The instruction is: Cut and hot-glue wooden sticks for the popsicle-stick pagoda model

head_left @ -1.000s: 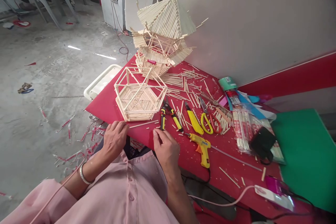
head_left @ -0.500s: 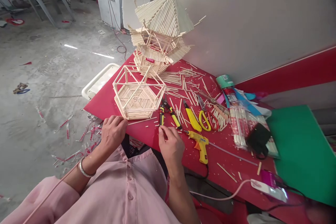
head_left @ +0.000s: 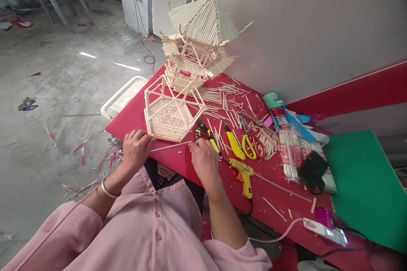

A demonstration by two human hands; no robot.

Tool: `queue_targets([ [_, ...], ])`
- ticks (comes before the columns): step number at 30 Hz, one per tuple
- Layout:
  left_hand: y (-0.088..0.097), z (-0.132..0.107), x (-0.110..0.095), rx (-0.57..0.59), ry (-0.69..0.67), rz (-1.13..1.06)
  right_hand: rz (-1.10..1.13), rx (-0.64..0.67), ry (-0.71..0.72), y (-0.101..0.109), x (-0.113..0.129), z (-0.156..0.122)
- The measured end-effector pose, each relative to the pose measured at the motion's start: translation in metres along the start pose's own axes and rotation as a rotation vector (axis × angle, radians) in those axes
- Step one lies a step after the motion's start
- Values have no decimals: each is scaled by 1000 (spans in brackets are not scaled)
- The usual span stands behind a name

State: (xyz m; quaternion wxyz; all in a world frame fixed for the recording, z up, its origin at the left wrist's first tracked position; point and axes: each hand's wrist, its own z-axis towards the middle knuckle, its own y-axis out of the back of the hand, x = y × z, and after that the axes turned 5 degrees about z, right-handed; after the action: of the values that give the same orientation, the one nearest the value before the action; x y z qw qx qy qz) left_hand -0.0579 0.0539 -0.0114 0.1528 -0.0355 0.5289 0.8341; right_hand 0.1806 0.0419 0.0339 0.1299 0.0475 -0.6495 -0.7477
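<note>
Your left hand (head_left: 136,149) is at the near edge of the desk (head_left: 230,190), its fingers curled and drawn together, tips at the near-left corner of the hexagonal stick frame (head_left: 168,117). Cannot tell whether they grip it or only rest beside it. Your right hand (head_left: 206,163) is by the pliers (head_left: 214,143), covering part of one handle; its fingers bend inward, thumb toward the frame. Whether anything is pinched there — hidden from this angle.

The frame sits upright on the desk, ahead of you and between your two hands: a concentric-patterned base, thin posts, an open rim above. A loose stick (head_left: 171,146) lies on the red surface just in front of it.

Behind the frame stands a stick tower (head_left: 200,25) (tiered, with sloping roofs). Small sticks are scattered to its right. Rightward from the pliers: yellow cutter (head_left: 234,144), then yellow-handled scissors (head_left: 246,134). The glue gun (head_left: 242,173) lies nearer you, nozzle pointing left. Farther right, bagged sticks (head_left: 288,152) — then a green board (head_left: 365,190).
</note>
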Motion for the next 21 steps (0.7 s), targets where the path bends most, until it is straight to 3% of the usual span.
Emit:
queue_targets([
  [6,10,-13,-9,-37,-52,-101,-36,170,120,5,-6,19],
  [8,16,-19,-19,-8,-69,-172,-52,208,133,5,-7,22],
  [10,22,-23,-30,53,-2,-311,-29,215,133,4,-8,20],
  [13,28,-23,-46,205,223,-724,232,140,113,1,-5,9],
  [17,31,-13,-57,605,703,-1330,661,-10,109,1,14,-7],
  [19,32,-7,-57,718,826,-1497,796,-32,134,2,24,-9],
  [21,32,-3,-56,759,859,-1567,898,-9,159,3,28,-9],
])
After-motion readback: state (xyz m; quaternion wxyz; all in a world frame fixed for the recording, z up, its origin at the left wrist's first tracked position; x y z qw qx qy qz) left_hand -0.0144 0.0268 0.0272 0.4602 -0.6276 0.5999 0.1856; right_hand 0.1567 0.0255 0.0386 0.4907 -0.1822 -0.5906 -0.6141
